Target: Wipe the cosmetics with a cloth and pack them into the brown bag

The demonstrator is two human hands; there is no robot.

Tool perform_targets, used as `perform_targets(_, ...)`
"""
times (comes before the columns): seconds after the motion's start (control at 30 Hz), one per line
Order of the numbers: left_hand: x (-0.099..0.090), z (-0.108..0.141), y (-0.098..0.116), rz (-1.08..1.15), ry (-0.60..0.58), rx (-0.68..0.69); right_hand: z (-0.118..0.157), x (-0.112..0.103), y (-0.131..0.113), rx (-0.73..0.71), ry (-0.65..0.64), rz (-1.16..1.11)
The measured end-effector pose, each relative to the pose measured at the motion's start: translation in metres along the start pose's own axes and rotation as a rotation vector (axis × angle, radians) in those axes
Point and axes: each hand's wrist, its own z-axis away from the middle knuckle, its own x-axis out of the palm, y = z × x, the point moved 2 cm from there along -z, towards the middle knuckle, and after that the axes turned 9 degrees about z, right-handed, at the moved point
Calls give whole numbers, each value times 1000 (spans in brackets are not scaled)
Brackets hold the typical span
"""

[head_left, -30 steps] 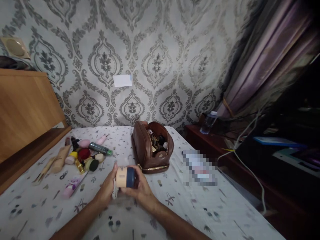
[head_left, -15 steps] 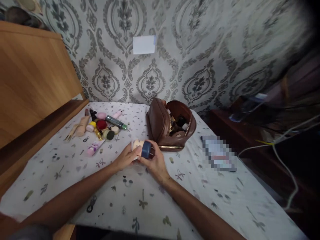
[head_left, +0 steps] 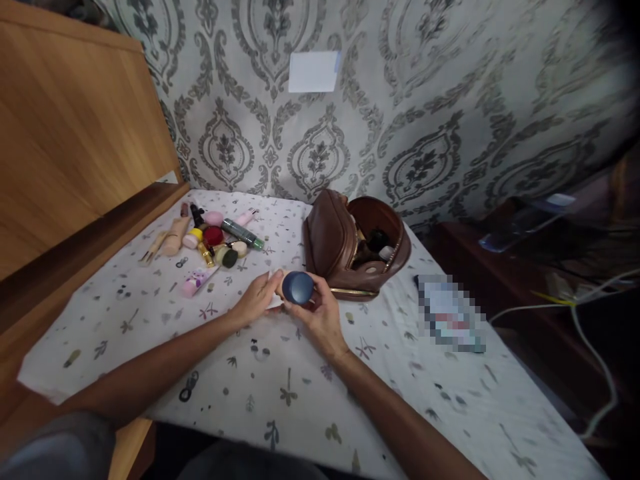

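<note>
Both hands hold a small cream-coloured jar with a dark blue lid [head_left: 299,288] above the table, its lid tilted toward me. The fingers of my right hand [head_left: 320,319] curl round the lid. My left hand [head_left: 255,299] grips the pale body, with something thin and white, like a tissue or wipe [head_left: 275,301], pressed against it. Just behind my right hand stands an unzipped brown cosmetic bag [head_left: 327,237] with several items inside. Left of the hands lies a white and pink tube with purple prints [head_left: 197,280].
Several cosmetics lie grouped at the back left, among them a green bottle [head_left: 243,233], a red round container [head_left: 213,236] and a beige tube [head_left: 176,237]. A blurred-out flat object [head_left: 450,313] lies at right. White cables [head_left: 593,360] hang beyond the table's right edge.
The jar has turned in my hands, so its blue lid now faces me more and less of its body shows. The view has shifted slightly left.
</note>
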Motion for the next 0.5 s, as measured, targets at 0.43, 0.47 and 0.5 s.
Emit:
perform_targets(0.43, -20, 5, 18, -1101, 70, 517, 2, 2, -5, -16, -126, 266)
perform_targets(0.47, -18, 8, 18, -1165, 65, 570, 3, 1, -5, -3, -131, 303)
perform_targets(0.5, -16, 11, 17, -1217, 58, 617, 3, 0, -4, 15, -134, 334)
